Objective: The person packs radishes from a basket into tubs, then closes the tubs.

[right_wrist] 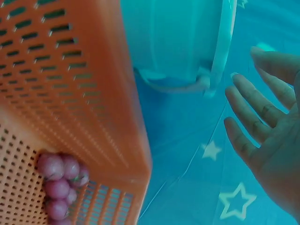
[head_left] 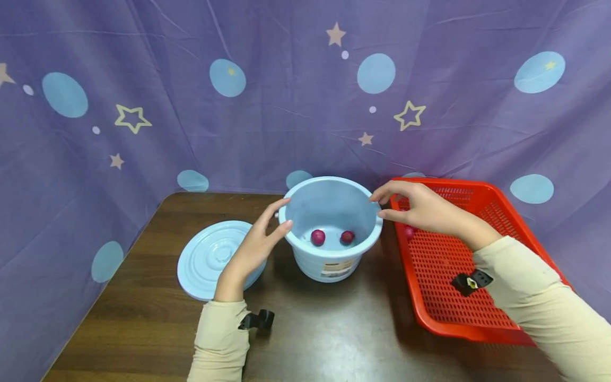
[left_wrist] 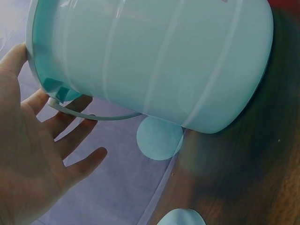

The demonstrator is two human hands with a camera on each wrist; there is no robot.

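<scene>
Cream sleeves (head_left: 220, 337) lie nearest the head camera; we see one enter at the bottom edge, left of centre, and the other at the lower right, each carrying a black wrist mount (head_left: 261, 319).

Left of centre in the frame, we locate a pale blue lid (head_left: 210, 260) flat on the brown table (head_left: 119, 307). Overlapping the lid's right side is the left hand (head_left: 256, 241), its fingers spread and the thumb set apart. In the left wrist view, we observe one digit touching the bucket's rim while others reach beside the thin handle (left_wrist: 110, 117).

At the centre of the frame, we find the pale blue bucket (head_left: 309, 261) upright on the table, its label (head_left: 337, 268) toward us. On its floor we count two round purple-red vegetables (head_left: 317, 237), lying apart.

At the bucket's right rim, we note the right hand (head_left: 422, 207), fingers parted; the right wrist view shows its fingertips clear of the bucket. At the right of the frame, we identify the red basket (head_left: 448, 270); a cluster of purple-red vegetables (right_wrist: 57, 187) lies inside. Behind everything, we see a purple curtain (head_left: 305, 122).
</scene>
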